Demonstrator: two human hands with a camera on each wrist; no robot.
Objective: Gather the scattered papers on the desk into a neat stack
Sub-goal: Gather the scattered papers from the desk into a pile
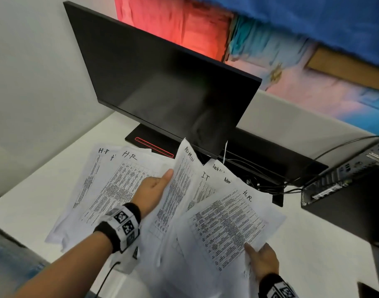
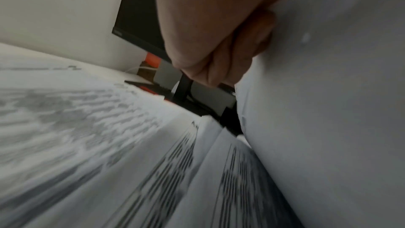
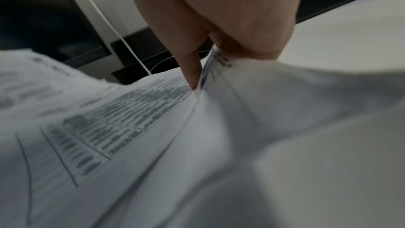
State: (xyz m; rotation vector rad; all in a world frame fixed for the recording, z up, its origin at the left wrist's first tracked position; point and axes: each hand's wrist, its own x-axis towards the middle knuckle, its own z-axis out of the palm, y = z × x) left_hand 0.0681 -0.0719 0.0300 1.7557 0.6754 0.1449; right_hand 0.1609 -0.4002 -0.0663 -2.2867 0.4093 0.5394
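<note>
Several printed papers lie fanned across the white desk (image 1: 33, 190) in front of the monitor. My left hand (image 1: 156, 190) pinches the left edge of a sheet marked ADMIN (image 1: 184, 186), thumb on top, fingers hidden beneath; in the left wrist view the left hand (image 2: 230, 55) curls against that raised sheet (image 2: 328, 110). My right hand (image 1: 260, 260) pinches the near corner of a table-printed sheet marked H.R. (image 1: 227, 224); the right wrist view shows the right hand (image 3: 210, 68) with its thumb pressing on that bunched sheet (image 3: 153, 103). More H.R. sheets (image 1: 111, 186) lie flat at left.
A black monitor (image 1: 162, 87) stands right behind the papers, its base (image 1: 149, 143) partly under them. A small black computer (image 1: 345, 181) and tangled cables (image 1: 270, 181) sit at the right. A grey partition (image 1: 302, 121) borders the desk's back.
</note>
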